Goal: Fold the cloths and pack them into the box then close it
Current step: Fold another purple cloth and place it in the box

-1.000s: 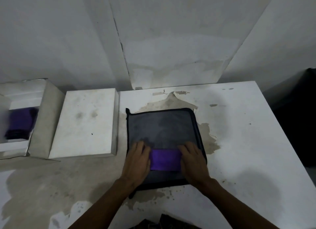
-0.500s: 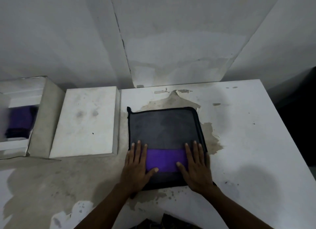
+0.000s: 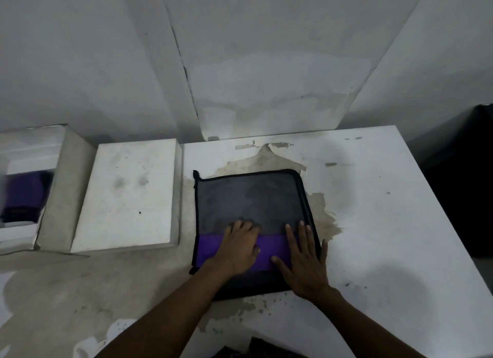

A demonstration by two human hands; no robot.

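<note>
A grey cloth (image 3: 248, 197) with black edging lies flat on the white table (image 3: 386, 224), its near edge turned over to show a purple band (image 3: 269, 247). My left hand (image 3: 237, 247) presses palm-down on the middle of that band, fingers slightly curled. My right hand (image 3: 304, 256) lies flat with spread fingers on the cloth's right side. At far left an open white box (image 3: 64, 186) holds a folded purple cloth (image 3: 22, 194). Its white lid (image 3: 128, 194) lies beside it.
A cracked, stained grey wall (image 3: 240, 64) rises behind the table. Peeled patches mark the tabletop around the cloth. A dark object (image 3: 469, 184) stands past the table's right edge. Dark fabric (image 3: 256, 351) shows at the bottom edge.
My left hand has slid rightward from the cloth's left side to the middle of the purple band. My right hand has stayed flat at the right side.
</note>
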